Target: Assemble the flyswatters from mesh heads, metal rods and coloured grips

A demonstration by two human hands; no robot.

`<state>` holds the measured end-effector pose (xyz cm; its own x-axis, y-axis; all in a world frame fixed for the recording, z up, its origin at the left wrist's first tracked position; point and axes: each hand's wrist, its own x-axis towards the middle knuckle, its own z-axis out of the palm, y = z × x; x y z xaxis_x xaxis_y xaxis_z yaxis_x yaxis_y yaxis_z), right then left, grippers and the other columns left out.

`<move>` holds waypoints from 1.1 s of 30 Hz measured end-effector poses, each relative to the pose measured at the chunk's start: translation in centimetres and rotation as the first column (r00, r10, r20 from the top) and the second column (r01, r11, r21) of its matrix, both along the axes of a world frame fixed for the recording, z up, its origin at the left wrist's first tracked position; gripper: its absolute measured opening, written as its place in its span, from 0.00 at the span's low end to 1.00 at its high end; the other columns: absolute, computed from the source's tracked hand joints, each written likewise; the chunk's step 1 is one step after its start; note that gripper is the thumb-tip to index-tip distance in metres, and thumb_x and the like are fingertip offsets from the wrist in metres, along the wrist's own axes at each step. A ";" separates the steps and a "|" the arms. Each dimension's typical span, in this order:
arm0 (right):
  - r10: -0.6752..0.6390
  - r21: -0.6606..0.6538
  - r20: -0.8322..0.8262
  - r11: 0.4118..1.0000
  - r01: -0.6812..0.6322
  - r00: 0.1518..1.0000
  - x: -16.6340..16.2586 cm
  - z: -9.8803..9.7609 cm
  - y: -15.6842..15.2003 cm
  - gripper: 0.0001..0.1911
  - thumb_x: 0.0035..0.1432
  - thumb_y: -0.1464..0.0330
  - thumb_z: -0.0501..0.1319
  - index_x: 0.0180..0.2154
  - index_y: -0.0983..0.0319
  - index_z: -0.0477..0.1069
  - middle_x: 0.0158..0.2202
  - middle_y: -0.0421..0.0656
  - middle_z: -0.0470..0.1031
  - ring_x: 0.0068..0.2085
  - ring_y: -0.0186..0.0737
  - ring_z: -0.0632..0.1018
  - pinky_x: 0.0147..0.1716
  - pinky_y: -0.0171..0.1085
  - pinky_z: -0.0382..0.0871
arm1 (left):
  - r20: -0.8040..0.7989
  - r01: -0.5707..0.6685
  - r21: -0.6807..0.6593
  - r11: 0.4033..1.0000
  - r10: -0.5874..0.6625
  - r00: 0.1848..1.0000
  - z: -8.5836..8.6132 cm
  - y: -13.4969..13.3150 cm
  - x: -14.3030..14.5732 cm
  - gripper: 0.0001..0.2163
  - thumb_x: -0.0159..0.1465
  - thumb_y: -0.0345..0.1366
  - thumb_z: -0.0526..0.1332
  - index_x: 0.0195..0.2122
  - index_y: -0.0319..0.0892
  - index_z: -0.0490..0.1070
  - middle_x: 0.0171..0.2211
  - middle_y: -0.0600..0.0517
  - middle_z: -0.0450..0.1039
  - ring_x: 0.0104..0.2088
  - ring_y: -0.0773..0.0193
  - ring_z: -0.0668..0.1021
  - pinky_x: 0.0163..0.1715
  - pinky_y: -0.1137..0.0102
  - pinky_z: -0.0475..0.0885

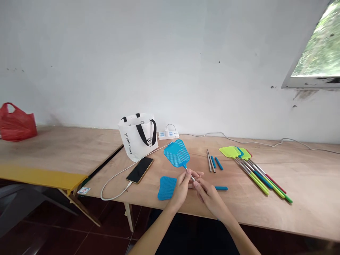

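Observation:
Both my hands are closed on a blue fly swatter, held above the table with its meshed head up and tilted left. My left hand pinches the thin metal rod just below the head. Lower on the same rod is my right hand, fingers wrapped round it. Beneath my hands lies a second blue fly swatter, its rod partly hidden and its blue grip showing to the right. Behind and right of my hands are loose metal rods and short blue grips.
Several fly swatters with coloured grips lie fanned at the right. A phone on a white cable lies left, before a white bag. A power strip sits by the wall. A red bag stands far left.

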<state>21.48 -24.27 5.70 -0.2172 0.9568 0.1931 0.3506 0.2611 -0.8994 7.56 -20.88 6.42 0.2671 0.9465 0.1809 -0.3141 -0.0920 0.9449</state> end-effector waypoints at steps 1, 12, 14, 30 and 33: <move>0.007 -0.007 0.014 1.000 -0.007 1.000 -0.2 0.1 -0.1 0.26 0.70 0.47 0.48 0.43 0.61 0.71 0.20 0.33 0.58 0.22 0.33 0.61 0.23 0.33 0.55 | 0.027 -0.027 0.004 1.000 0.026 0.999 0.1 0.0 0.0 0.24 0.67 0.59 0.57 0.33 0.40 0.73 0.44 0.40 0.82 0.45 0.50 0.82 0.44 0.61 0.75; 0.076 -0.040 0.467 0.997 -0.065 0.881 5.4 3.5 -1.5 0.26 0.71 0.51 0.47 0.24 0.57 0.61 0.20 0.37 0.66 0.26 0.37 0.69 0.32 0.36 0.58 | 0.328 -0.443 0.012 0.897 0.415 0.849 3.1 3.3 -6.5 0.22 0.62 0.57 0.66 0.28 0.43 0.64 0.23 0.54 0.73 0.28 0.60 0.79 0.37 0.64 0.74; 0.080 -0.079 0.474 0.996 -0.048 0.877 8.1 3.5 -1.2 0.26 0.70 0.50 0.48 0.24 0.58 0.63 0.21 0.37 0.66 0.26 0.37 0.69 0.31 0.36 0.58 | 0.392 -0.497 0.012 0.867 0.453 0.800 3.6 4.0 -8.9 0.22 0.61 0.55 0.68 0.27 0.43 0.63 0.21 0.57 0.69 0.26 0.63 0.77 0.35 0.66 0.74; 0.047 -0.205 0.416 0.978 0.043 0.908 14.3 3.6 -1.2 0.27 0.64 0.45 0.52 0.34 0.58 0.77 0.23 0.38 0.60 0.27 0.37 0.61 0.26 0.37 0.54 | 0.475 -0.660 -0.139 0.738 0.634 0.610 3.2 5.5 -12.4 0.22 0.64 0.56 0.64 0.28 0.43 0.62 0.19 0.60 0.62 0.24 0.69 0.73 0.27 0.74 0.67; 0.011 -0.158 0.420 0.986 0.061 0.907 14.4 3.9 -1.5 0.28 0.64 0.44 0.52 0.34 0.58 0.78 0.27 0.41 0.68 0.29 0.38 0.64 0.28 0.37 0.57 | 0.439 -0.748 -0.130 0.651 0.714 0.545 3.1 5.6 -12.0 0.19 0.67 0.54 0.61 0.29 0.43 0.64 0.20 0.58 0.67 0.23 0.69 0.73 0.25 0.75 0.65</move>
<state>35.92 -25.73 9.62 -0.2188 0.9733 -0.0695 0.7082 0.1093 -0.6975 -4.41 -15.29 9.53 -0.6309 0.7603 0.1547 -0.4605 -0.5274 0.7140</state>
